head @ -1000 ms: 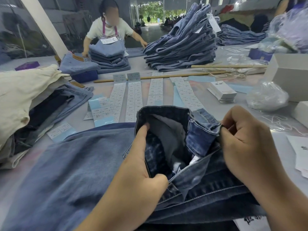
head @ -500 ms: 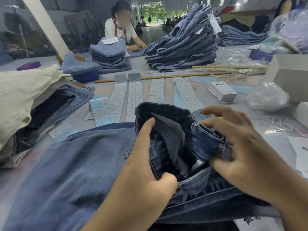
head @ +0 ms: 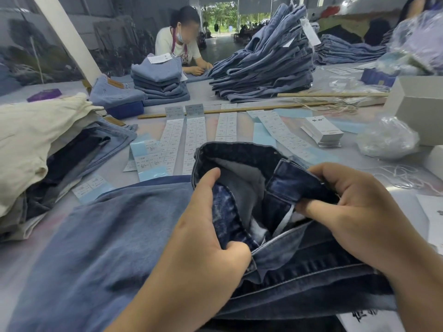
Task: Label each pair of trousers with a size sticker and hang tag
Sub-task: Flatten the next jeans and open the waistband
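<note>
At lower centre of the frame, dark denim trousers are held open at the waistband, gripped by the left hand and pinched by the right hand. Strips of size stickers are laid on the surface just beyond.

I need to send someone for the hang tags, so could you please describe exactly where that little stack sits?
Start from the big white box at the table's right edge. Just left of it lies the small white stack of hang tags, beside a crumpled clear plastic bag. Unlike the flat sticker strips, it is thick, with black print on top.
</note>
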Motion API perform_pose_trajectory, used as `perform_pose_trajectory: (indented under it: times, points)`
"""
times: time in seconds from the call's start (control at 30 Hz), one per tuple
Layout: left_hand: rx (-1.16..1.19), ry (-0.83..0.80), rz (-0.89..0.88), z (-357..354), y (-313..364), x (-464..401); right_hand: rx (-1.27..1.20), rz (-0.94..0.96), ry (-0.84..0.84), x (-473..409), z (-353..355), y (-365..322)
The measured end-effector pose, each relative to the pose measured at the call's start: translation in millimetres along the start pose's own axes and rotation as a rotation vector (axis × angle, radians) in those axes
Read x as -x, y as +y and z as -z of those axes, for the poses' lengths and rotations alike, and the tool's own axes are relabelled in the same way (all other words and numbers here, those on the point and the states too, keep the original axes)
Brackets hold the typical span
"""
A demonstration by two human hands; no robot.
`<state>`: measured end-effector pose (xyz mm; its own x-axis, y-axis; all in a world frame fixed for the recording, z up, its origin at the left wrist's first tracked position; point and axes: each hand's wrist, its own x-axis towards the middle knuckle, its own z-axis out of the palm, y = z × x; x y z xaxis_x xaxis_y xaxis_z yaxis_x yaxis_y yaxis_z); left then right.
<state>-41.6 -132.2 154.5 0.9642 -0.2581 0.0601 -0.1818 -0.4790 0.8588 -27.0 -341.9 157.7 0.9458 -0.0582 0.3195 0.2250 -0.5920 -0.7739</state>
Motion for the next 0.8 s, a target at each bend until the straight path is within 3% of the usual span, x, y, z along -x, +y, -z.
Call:
perform_pose_trajectory:
  times: [0.27,0.5,0.8]
  points:
    - [-0.016,0.004,-0.05,1.4,-3.3,0.7,0.085,-0.037,0.197,-2.7,-14.2,6.3]
    - [0.012,0.034,-0.111,-1.8,-12.2,-0.5,0.417,0.292,0.244,7.7,-20.3,6.1]
    - [0.073,0.064,-0.148,-3.1,-16.2,-4.9,0.39,0.477,0.225,34.0,-17.1,-2.2]
